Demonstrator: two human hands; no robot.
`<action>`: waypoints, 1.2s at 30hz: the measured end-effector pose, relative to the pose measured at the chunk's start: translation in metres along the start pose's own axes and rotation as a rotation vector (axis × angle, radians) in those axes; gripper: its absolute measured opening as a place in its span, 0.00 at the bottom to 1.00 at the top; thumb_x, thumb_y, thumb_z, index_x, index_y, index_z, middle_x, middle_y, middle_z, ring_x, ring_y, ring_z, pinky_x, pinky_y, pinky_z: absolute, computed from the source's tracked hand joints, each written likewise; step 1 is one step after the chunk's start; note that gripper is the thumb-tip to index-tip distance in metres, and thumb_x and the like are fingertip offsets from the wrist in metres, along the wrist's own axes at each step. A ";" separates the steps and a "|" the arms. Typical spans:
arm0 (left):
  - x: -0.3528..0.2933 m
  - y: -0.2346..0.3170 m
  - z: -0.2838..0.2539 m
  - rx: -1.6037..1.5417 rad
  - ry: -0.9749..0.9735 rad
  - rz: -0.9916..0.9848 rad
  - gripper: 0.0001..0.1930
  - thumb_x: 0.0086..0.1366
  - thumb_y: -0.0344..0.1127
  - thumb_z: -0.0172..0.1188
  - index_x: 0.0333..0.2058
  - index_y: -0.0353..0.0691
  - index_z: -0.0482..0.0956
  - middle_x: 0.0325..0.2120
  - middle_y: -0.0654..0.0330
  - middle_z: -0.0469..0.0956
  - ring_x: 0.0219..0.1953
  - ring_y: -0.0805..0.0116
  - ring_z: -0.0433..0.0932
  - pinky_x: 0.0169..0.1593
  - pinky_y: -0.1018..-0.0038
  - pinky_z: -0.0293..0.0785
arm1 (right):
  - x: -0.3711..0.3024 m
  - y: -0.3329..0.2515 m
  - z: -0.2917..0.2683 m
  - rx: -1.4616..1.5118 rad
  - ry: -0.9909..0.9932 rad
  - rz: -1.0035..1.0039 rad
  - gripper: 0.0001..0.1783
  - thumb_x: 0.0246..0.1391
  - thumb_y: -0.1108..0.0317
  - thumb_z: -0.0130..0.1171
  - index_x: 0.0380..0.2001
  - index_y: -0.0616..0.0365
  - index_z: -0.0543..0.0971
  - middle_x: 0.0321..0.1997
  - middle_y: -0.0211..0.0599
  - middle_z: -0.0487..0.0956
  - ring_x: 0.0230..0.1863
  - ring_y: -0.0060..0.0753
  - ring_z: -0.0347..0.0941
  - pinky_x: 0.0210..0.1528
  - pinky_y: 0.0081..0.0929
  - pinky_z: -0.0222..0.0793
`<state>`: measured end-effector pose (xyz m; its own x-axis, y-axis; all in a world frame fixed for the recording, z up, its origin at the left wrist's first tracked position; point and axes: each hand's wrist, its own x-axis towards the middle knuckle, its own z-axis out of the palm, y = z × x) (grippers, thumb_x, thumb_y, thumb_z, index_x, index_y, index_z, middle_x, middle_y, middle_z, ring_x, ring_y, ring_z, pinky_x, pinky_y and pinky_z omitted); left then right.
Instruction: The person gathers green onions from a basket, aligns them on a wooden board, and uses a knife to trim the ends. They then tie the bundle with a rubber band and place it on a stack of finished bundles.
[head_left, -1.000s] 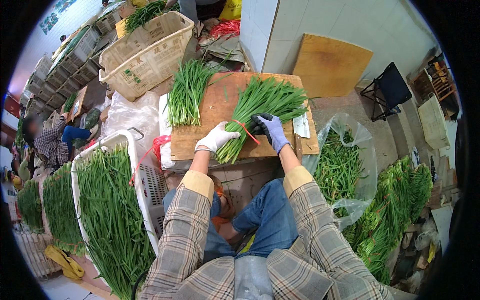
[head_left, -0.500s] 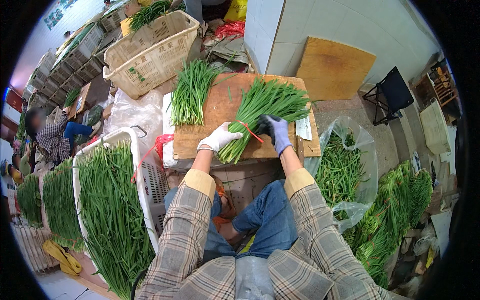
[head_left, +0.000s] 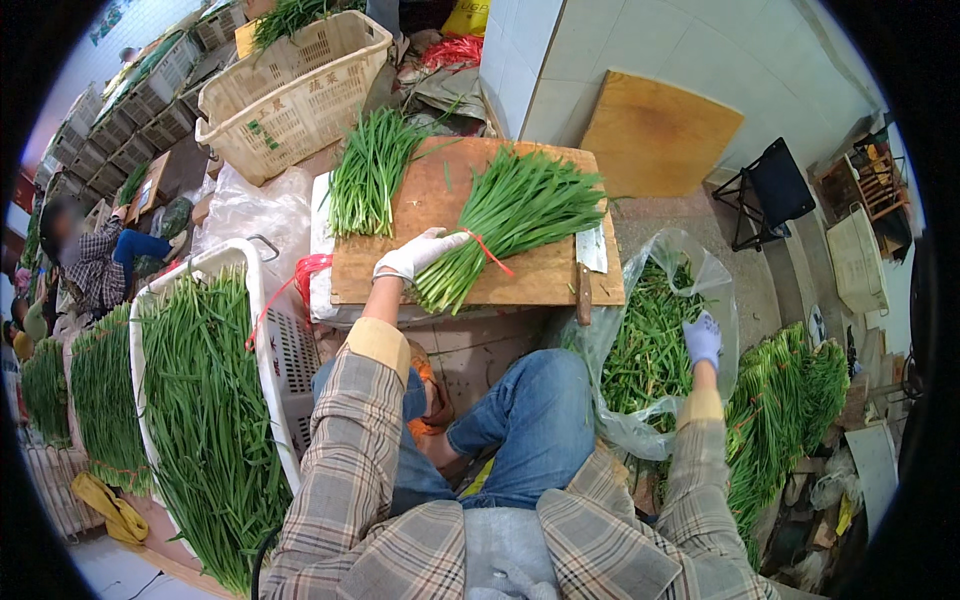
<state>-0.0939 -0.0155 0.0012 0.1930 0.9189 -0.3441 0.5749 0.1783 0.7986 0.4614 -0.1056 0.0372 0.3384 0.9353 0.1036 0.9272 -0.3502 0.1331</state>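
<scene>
Wooden board (head_left: 432,190), tiled wall (head_left: 690,45); left hand (head_left: 420,253) on greens (head_left: 530,205); right hand (head_left: 703,340) over bag (head_left: 640,432); grips unclear

Right hand (head_left: 703,342) gone from the tied green bundle (head_left: 525,207), now over the clear bag (head_left: 640,442) of loose leaves (head_left: 648,345)

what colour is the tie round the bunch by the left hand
Red; the tie around that green bunch shows best in the head view.

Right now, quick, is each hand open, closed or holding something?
Left hand: against the red-tied garlic chive bundle; grip unclear.
Right hand: over loose greens in the clear plastic bag; open or closed unclear.
</scene>
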 end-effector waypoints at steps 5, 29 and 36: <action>0.005 -0.015 -0.003 0.171 -0.083 -0.096 0.43 0.60 0.71 0.34 0.55 0.36 0.67 0.54 0.48 0.68 0.59 0.55 0.63 0.62 0.68 0.53 | -0.055 -0.185 -0.086 1.531 -0.571 0.095 0.20 0.55 0.55 0.54 0.38 0.64 0.78 0.28 0.35 0.81 0.25 0.23 0.76 0.28 0.21 0.71; -0.037 0.073 0.031 -1.583 -0.144 0.198 0.33 0.64 0.61 0.41 0.60 0.45 0.60 0.60 0.57 0.60 0.63 0.53 0.55 0.63 0.48 0.50 | -0.054 -0.254 -0.099 1.476 -0.907 -0.644 0.32 0.46 0.60 0.66 0.53 0.63 0.68 0.50 0.35 0.74 0.51 0.26 0.68 0.55 0.24 0.63; -0.078 0.035 -0.054 -1.706 0.160 0.443 0.35 0.64 0.63 0.37 0.62 0.43 0.56 0.61 0.55 0.57 0.63 0.54 0.56 0.65 0.54 0.46 | 0.048 -0.312 -0.138 0.623 -0.774 -1.307 0.44 0.30 0.53 0.73 0.52 0.58 0.68 0.49 0.46 0.75 0.50 0.39 0.71 0.52 0.31 0.66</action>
<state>-0.1315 -0.0614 0.0829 -0.0423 0.9990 -0.0155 -0.9054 -0.0317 0.4234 0.1664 0.0414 0.1366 -0.8623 0.4304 -0.2670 0.4839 0.5449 -0.6847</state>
